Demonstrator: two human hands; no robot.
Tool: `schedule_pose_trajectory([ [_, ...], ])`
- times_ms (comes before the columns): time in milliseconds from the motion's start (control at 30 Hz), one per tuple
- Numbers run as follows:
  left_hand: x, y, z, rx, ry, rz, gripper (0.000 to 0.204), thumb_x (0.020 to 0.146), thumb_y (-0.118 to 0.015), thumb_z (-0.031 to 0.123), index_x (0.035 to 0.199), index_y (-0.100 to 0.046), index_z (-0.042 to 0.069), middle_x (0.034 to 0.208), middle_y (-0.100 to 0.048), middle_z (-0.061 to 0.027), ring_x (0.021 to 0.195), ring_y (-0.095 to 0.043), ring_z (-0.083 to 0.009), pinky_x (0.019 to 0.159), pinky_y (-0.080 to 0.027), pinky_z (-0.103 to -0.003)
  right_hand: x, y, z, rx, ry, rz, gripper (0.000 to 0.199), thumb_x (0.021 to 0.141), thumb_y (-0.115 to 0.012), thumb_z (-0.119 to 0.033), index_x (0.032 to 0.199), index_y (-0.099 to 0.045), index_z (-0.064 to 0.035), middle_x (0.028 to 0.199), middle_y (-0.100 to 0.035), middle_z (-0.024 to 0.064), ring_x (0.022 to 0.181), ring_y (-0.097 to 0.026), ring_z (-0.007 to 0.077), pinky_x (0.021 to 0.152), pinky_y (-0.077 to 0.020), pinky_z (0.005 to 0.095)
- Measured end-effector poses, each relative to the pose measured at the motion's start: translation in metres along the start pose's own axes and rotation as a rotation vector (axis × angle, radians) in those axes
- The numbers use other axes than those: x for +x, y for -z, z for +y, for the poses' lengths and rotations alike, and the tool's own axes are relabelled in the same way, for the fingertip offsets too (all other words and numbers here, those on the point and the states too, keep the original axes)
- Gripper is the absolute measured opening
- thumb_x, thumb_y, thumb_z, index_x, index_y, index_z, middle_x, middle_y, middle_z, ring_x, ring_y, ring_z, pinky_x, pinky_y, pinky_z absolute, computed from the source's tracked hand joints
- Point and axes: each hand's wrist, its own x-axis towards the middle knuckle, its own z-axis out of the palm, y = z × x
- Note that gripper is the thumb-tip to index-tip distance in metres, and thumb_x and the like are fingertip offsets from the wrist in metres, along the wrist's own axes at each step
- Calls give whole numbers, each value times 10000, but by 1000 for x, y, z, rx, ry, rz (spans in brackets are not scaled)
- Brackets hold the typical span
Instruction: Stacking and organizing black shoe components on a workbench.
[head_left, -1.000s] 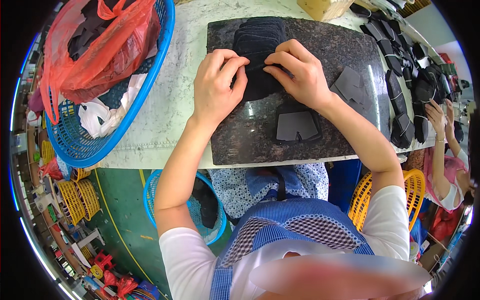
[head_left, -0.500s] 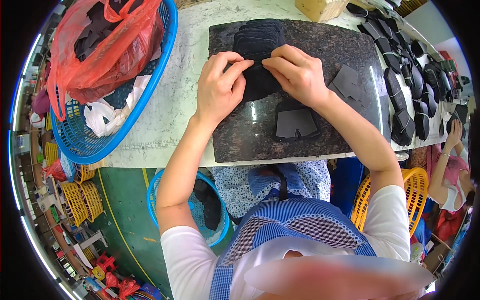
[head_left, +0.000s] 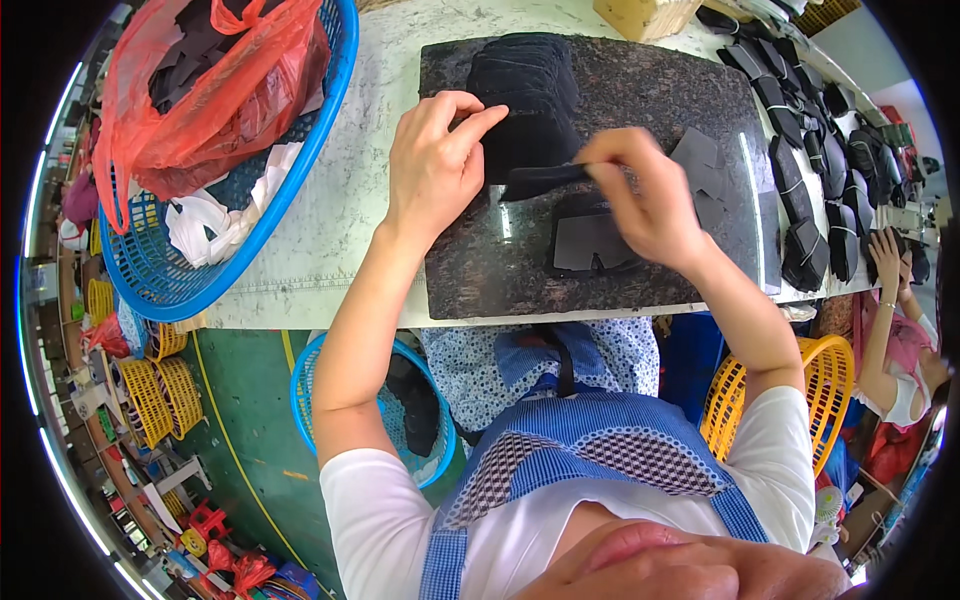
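Note:
A fanned stack of black fabric pieces (head_left: 525, 85) lies on the dark speckled stone slab (head_left: 465, 285) before me. My left hand (head_left: 438, 160) is at the stack's left edge, one fingertip against it. Its fingers are half bent and apart, with nothing seen between them. In the pinch of my right hand (head_left: 650, 195), a little blurred, is one black fabric piece (head_left: 540, 181), lifted at the near end of the stack and seen almost edge-on. Below that hand lies a dark grey notched piece (head_left: 590, 243) on a black one, partly covered by my fingers.
Grey cut pieces (head_left: 698, 165) lie on the slab's right side. Bundled black pieces (head_left: 795, 185) cover the table's right end, where another person's hands (head_left: 886, 258) work. A blue basket (head_left: 215, 305) with a red plastic bag (head_left: 235, 125) stands left. A yellow basket (head_left: 828, 375) is below right.
My right hand has moved off the stack, toward me and to the right, drawing a black fabric piece along. The left hand stays near its place, its fingertips now further apart.

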Motion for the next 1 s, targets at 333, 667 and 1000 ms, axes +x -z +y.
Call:
schedule_pose_trajectory([
  [333,2,-7,65,-315,-121,-76,317,767,-665,-56,1056,-717,66,1007,-660,-95,947,-650,-295,839,-525,-415,-51,36,1,-66,-421,23,214,868,-753,-102,1056,-661,-54,948,-641,104,784,-647,260,699,-531,352],
  [667,22,-83,124,-297,-280,-546,616,899,-733,400,1295,-576,-45,1344,-517,-217,1244,-533,-385,1073,-447,-462,-64,105,87,-593,-254,-82,496,814,-784,-254,1256,-660,-64,1303,-598,160,1301,-490,370,1086,-429,469],
  [1000,29,-83,128,-221,-305,-592,581,867,-763,355,1263,-592,-34,1294,-538,-191,1222,-545,-373,1038,-479,-450,-45,96,103,-540,-72,-128,401,785,-689,-105,1186,-688,-82,1226,-625,117,1277,-522,341,1054,-464,458],
])
